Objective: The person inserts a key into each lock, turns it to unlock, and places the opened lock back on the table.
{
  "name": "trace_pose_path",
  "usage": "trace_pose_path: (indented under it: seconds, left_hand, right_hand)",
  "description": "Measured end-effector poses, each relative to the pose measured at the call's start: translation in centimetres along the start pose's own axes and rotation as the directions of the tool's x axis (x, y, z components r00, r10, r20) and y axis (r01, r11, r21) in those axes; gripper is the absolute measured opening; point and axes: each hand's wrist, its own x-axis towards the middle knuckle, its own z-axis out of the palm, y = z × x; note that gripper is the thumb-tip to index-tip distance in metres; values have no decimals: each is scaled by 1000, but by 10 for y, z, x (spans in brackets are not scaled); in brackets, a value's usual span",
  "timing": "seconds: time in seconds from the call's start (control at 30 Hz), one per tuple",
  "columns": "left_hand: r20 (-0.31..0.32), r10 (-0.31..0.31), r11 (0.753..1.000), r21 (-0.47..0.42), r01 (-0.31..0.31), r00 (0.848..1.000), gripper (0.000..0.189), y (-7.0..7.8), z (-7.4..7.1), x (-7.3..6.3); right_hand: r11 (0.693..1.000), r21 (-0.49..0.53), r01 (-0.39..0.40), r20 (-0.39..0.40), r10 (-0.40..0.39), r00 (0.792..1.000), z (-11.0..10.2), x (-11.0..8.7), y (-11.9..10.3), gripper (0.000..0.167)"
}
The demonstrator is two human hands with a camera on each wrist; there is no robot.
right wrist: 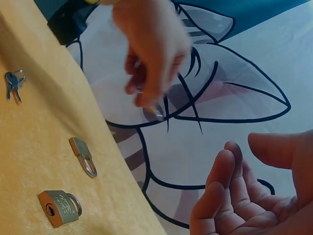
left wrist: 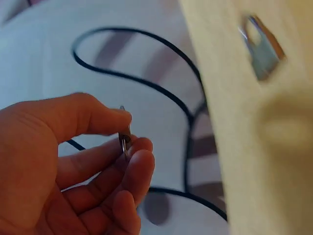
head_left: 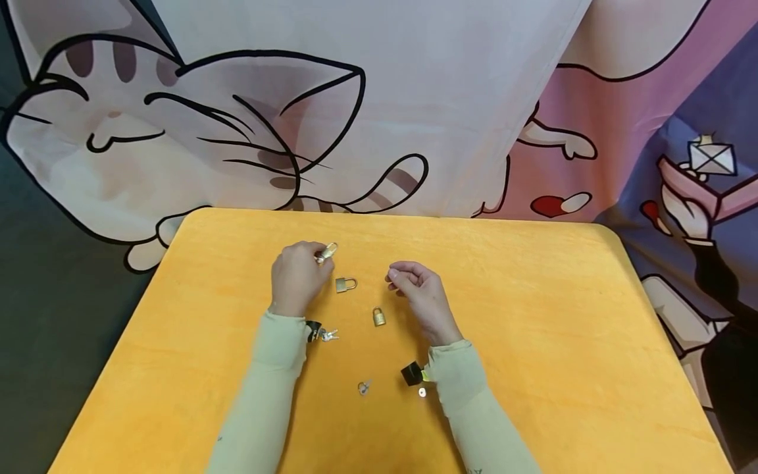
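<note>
My left hand (head_left: 298, 276) pinches a small brass padlock (head_left: 327, 252) between thumb and fingers above the far part of the table. In the left wrist view that padlock (left wrist: 125, 134) appears nearly edge-on, partly covered by the fingertips. My right hand (head_left: 423, 296) hovers to the right, fingers loosely bent; a gap separates its thumb (right wrist: 274, 148) from the fingertips, with nothing held. Between the hands a padlock (head_left: 344, 285) lies flat on the table. Nearer me is another padlock (head_left: 379, 318), its keyhole facing the right wrist camera.
Beside my left wrist lies a bunch of keys (head_left: 329, 335). Another small set of keys (head_left: 364, 388) lies nearer the front, and a small white round piece (head_left: 422, 392) sits by my right wrist. A cartoon-printed cloth (head_left: 462, 131) hangs behind the yellow table (head_left: 533, 316).
</note>
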Motion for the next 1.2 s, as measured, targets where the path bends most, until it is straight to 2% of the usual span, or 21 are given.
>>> trace_pose_path:
  seconds: [0.1,0.23,0.33,0.43,0.7,0.93,1.1,1.2]
  left_hand:
    - [35,-79,997,5,79,996,23,-17,5,6]
    - [110,-175,985,23,173,978,19,-33,11,10]
    - [148,-218,976,54,212,965,17,-42,15,12]
    - [176,-237,971,89,224,956,17,-48,17,15]
    - [226,-264,962,126,241,938,22,-55,23,15]
    - [243,-252,966,116,230,937,25,-57,26,13]
    - [264,-215,975,118,190,940,35,-58,20,10]
    - [273,-181,981,114,155,945,36,-58,16,6]
  right_hand:
    - [1000,6,-2,-5,2,1000,0,0,1,21]
    - [1000,6,-2,-10,2,1000,1,0,2,20]
    - [1000,10,-7,-11,7,1000,1,0,3,20]
    - [1000,8,-10,-9,10,1000,1,0,2,20]
    - [1000,3,2,4,-2,1000,4,2,3,20]
    - [1000,-8,-8,53,9,999,7,4,-1,21]
    - [992,-120,38,125,-23,992,11,13,-12,22]
    - [969,-240,64,162,-25,986,15,19,-20,23]
